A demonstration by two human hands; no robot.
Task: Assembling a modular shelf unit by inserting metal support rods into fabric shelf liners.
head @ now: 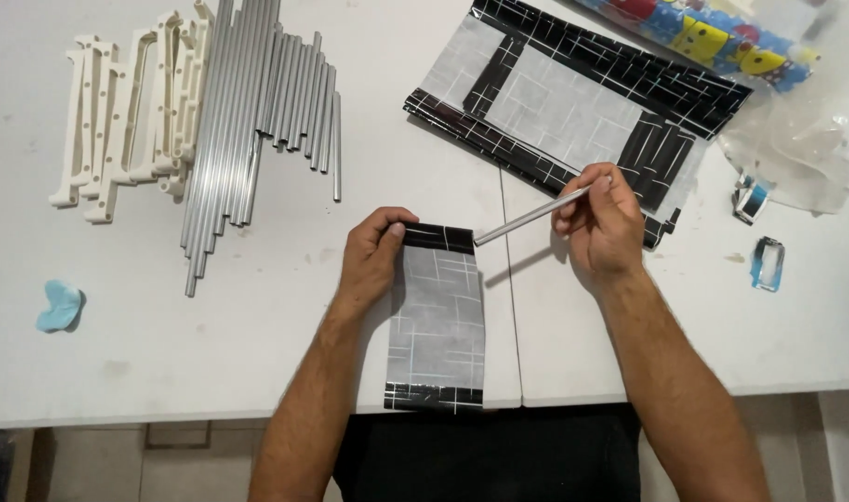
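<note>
From the head camera, the left hand (373,256) pinches the top black band of a flat grey fabric panel (437,321) with thin white lines, lying on the white table (211,344). The right hand (603,228) holds a slim metal rod (527,217) between closed fingertips, its tip just right of the left thumb. Smooth grey tubes (248,112) lie well beyond the left fingers

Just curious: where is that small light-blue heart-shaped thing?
The small light-blue heart-shaped piece lies at the white table's far left edge, below the white plastic frames.
</note>
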